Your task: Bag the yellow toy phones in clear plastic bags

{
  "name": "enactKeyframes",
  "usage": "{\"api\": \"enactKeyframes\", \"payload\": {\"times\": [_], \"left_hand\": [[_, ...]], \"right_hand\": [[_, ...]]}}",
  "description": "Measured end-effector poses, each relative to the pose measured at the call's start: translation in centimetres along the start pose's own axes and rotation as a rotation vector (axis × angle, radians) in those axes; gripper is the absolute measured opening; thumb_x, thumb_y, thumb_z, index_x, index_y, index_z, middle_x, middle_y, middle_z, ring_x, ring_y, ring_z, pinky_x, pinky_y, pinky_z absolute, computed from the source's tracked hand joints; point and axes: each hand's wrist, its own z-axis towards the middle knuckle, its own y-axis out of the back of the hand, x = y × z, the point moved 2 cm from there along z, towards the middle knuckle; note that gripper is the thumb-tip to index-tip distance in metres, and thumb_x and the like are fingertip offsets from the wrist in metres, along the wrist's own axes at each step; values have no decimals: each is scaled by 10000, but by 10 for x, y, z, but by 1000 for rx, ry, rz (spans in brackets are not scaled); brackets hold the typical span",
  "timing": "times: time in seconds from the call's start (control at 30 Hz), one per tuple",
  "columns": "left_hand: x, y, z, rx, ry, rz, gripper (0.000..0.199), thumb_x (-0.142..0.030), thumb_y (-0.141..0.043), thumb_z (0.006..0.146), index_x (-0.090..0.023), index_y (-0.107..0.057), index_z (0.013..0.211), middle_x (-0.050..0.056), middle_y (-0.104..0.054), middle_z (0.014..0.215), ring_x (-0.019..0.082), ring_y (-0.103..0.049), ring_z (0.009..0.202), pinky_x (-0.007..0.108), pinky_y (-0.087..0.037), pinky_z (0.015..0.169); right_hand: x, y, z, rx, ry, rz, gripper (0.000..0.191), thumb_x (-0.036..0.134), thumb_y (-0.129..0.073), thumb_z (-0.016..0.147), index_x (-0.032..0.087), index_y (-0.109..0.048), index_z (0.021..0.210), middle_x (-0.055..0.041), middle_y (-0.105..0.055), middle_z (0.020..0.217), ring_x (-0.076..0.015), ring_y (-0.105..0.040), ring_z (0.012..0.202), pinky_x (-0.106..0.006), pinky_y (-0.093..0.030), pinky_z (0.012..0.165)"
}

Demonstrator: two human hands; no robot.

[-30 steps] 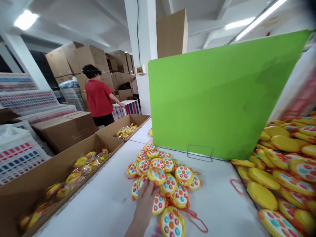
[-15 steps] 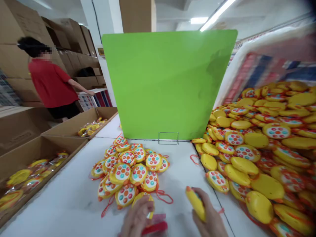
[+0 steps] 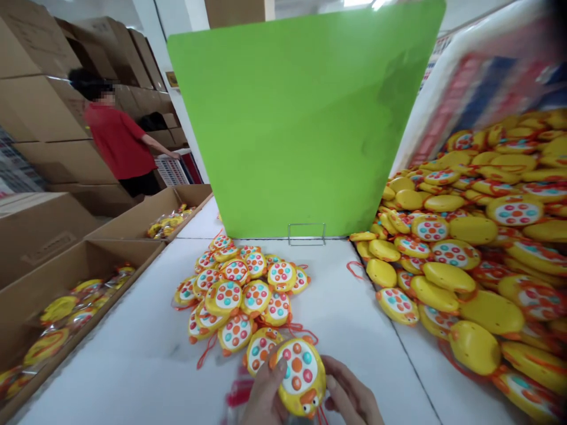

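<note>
A yellow duck-shaped toy [image 3: 300,375] with coloured dots on a white face is held near the bottom centre, its dotted side up. My left hand [image 3: 268,392] grips its left edge, the thumb lying on the rim. At its right edge is my right hand [image 3: 349,392], fingers bent and touching or very near the toy; its fingertips are partly hidden. Just behind lies another dotted duck toy [image 3: 261,349], at the front of a small pile of the same toys [image 3: 228,295]. A blurred pink-red object [image 3: 239,392] rests on the table left of my left hand.
A large heap of yellow toys [image 3: 469,283] fills the right side. A green board [image 3: 292,130] stands behind a wire holder [image 3: 306,234]. Open cartons [image 3: 133,251] with bagged toys line the left. Beyond them stands a person in a red shirt [image 3: 119,141].
My right hand has moved left with the toy, which now shows its dotted face. My left hand has taken hold of it. The toy on the table by my left hand is now uncovered.
</note>
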Motion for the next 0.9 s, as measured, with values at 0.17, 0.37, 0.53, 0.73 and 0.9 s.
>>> {"api": "enactKeyframes", "payload": {"times": [0.17,0.37,0.53,0.73,0.9], "left_hand": [[-6,4,-8,-17,-55,134,424,-338,-803,587,-195,-671,963,92,-719,991,282,-620,1023,354,-481,880],[-15,7,-13,75,-137,275,413,-358,-775,618,-187,-681,982,94,-717,960,270,-648,914,330,-497,765],[-18,7,-6,128,-177,332,381,-371,-740,659,-211,-671,997,82,-705,980,254,-637,926,312,-496,754],[-34,8,-13,152,-232,920,398,-357,-714,683,-182,-657,1036,105,-659,1091,281,-590,1011,359,-464,869],[-39,0,-23,173,-234,1023,369,-321,-724,650,-164,-689,983,80,-692,965,275,-608,916,322,-479,806]], "right_hand": [[10,-23,2,144,-126,209,488,544,-702,638,173,-677,954,-88,-724,883,-257,-665,787,-337,-535,668],[13,-26,3,295,30,217,400,463,-710,673,202,-674,975,-81,-713,976,-251,-646,901,-338,-504,796],[13,-22,1,258,116,140,455,451,-696,698,236,-629,1093,-76,-683,1085,-250,-626,981,-343,-496,851],[39,-11,2,384,191,-208,323,404,-607,794,245,-631,1074,-62,-682,1057,-232,-617,962,-305,-492,827],[49,-17,1,479,156,-163,194,376,-613,788,200,-583,864,4,-618,747,-165,-578,695,-242,-456,618]]}}
